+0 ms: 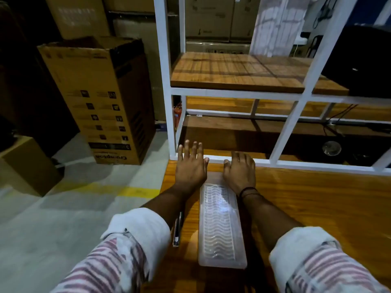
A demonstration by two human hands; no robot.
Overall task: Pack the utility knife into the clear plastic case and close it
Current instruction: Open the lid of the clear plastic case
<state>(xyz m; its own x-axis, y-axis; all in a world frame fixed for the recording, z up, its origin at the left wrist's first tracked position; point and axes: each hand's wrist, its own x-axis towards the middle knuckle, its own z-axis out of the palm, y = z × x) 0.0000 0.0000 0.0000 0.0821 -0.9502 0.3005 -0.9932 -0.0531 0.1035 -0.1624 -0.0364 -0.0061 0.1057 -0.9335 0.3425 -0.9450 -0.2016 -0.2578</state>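
Under open left hand [190,168] and curled right hand [240,170], clear case's [221,225] far end; knife [177,231] half-hidden.

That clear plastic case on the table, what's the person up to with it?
A person in a striped shirt with rolled sleeves has both hands at the far end of the clear plastic case, which lies lengthwise on the wooden table. The left hand is spread flat with open fingers beside that end; the right hand rests at its far corner. Neither holds anything. A slim metal tool, probably the utility knife, lies outside the case along its left side, partly hidden under the left forearm.
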